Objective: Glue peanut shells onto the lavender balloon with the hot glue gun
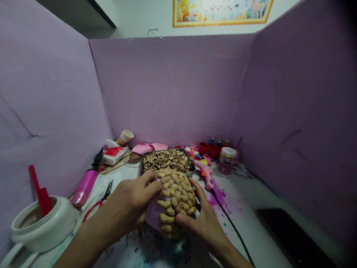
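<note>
A round pink ball-like form [152,216] partly covered with glued peanut shells [175,197] sits between my hands near the table's front. My left hand [134,203] wraps its left side, fingers curled over the top by the shells. On the right side, my right hand [199,217] cups it with fingers spread against the shells. Just behind stands a metal tray [191,172] full of loose peanut shells.
A white pot [44,225] with a red stick stands at front left. Red-handled pliers [100,199], a pink bottle [83,188], a pink glue gun [206,175] with black cord, paint jars [226,160] and a dark flat slab [292,238] lie around. Purple panels wall the desk.
</note>
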Tool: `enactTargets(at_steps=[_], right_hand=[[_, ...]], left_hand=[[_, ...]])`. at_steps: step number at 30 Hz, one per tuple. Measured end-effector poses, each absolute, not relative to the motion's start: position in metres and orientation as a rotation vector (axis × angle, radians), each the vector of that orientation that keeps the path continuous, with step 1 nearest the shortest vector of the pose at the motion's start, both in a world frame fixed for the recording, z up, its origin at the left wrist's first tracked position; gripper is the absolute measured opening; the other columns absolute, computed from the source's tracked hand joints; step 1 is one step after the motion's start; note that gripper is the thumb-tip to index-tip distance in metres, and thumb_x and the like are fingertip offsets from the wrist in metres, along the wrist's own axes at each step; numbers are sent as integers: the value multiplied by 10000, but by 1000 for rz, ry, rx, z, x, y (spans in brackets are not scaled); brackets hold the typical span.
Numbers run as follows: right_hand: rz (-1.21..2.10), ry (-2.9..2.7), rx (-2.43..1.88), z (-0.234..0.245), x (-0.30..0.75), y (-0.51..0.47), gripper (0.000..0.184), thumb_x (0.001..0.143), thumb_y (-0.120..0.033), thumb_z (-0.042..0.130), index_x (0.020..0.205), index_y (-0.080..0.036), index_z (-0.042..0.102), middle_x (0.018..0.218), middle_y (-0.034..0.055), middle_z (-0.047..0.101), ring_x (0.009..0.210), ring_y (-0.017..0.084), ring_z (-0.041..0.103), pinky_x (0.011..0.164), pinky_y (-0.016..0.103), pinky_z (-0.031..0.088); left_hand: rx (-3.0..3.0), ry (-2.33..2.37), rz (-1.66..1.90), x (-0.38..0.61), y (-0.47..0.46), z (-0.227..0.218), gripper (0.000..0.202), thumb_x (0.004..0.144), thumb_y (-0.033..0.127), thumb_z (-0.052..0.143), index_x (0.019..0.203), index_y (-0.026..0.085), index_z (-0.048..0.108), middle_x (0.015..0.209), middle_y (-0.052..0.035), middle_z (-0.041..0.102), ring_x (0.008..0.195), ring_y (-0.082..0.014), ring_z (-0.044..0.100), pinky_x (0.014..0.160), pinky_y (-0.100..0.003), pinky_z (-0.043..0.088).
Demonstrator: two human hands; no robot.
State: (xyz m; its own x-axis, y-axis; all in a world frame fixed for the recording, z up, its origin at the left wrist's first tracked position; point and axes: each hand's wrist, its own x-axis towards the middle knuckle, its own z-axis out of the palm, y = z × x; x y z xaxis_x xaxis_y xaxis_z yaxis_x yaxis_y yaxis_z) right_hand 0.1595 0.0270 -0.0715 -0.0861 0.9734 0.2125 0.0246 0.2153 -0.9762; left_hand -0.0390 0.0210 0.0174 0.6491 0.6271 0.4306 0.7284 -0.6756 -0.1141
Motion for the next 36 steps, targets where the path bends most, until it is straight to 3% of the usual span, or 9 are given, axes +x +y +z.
enactTargets(at_steps=[7, 18, 36], right_hand=[[1059, -1410, -1021, -73, 159, 28, 921, 510, -480, 731, 1303, -250, 323, 1336, 103, 418, 1171, 334, 450, 942, 466, 411], [1082, -1376, -997, -72, 159, 26, 916, 498, -430, 750, 1287, -228, 330, 1345, 102, 408, 1205, 326, 421, 1002, 456, 358], [1119, -1377, -975, -75, 158, 27, 933, 510, -402, 749, 1302, -215, 292, 1376, 119, 365, 1222, 331, 396, 1000, 453, 357]], left_hand=[[-2548, -1079, -461, -38, 21, 16, 224, 723, 89, 406, 908, 185, 488, 908, -60, 529, 635, -131, 505, 503, -232, 383], [-2470, -1036, -407, -35, 18, 15, 303, 699, 72, 410, 965, 186, 501, 889, -55, 539, 629, -135, 522, 476, -221, 389], [-2439, -919, -438, -29, 14, 16, 171, 796, 133, 401, 900, 176, 530, 758, -36, 548, 574, -148, 506, 448, -241, 361]])
